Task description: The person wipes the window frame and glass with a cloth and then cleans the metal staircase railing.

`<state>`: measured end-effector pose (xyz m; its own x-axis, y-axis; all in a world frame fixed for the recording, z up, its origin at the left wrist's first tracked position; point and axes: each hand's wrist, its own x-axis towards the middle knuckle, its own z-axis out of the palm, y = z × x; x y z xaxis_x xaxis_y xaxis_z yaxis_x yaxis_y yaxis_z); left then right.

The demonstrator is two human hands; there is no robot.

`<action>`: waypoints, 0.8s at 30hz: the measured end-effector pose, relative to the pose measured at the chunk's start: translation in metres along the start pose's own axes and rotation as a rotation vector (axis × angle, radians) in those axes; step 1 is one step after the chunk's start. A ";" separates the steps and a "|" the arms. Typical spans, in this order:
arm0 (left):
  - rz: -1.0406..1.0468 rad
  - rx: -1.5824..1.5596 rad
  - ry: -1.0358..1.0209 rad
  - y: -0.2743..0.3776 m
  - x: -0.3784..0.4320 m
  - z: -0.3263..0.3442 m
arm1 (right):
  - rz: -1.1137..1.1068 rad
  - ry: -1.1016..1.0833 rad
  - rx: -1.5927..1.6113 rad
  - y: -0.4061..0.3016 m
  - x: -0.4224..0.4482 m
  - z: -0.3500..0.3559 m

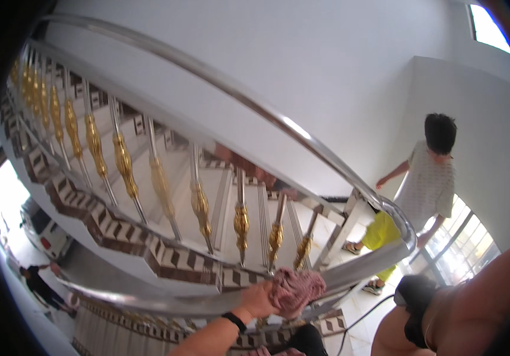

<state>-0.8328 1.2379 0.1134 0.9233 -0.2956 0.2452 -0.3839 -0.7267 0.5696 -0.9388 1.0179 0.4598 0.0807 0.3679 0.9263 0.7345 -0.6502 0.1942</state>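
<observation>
My left hand [258, 299] grips a crumpled pink cloth [297, 291] and presses it on the wide stainless steel handrail [361, 262] that curves across the foreground. A dark band is around that wrist. My right hand is out of view; a bare arm and a black object [417, 291] show at the lower right. Below the rail stand steel balusters with gold-coloured ornamental sleeves [241, 222]. Another pink cloth [277, 351] is partly seen at the bottom edge.
Stairs [201, 200] with patterned edges run down behind the balusters. A person [428, 178] in yellow trousers stands beyond the rail's bend. Far below at left are another person [43, 287] and a white vehicle [48, 233]. A black cable [361, 316] hangs near the landing.
</observation>
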 end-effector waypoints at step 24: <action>0.082 -0.132 -0.016 0.001 0.012 -0.004 | 0.094 -1.113 -0.052 0.013 -0.178 0.177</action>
<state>-0.8220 1.2360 0.1201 0.8886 -0.3610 0.2829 -0.4547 -0.6125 0.6466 -0.8241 1.0619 0.2399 0.7117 0.6888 0.1378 0.6669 -0.7242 0.1756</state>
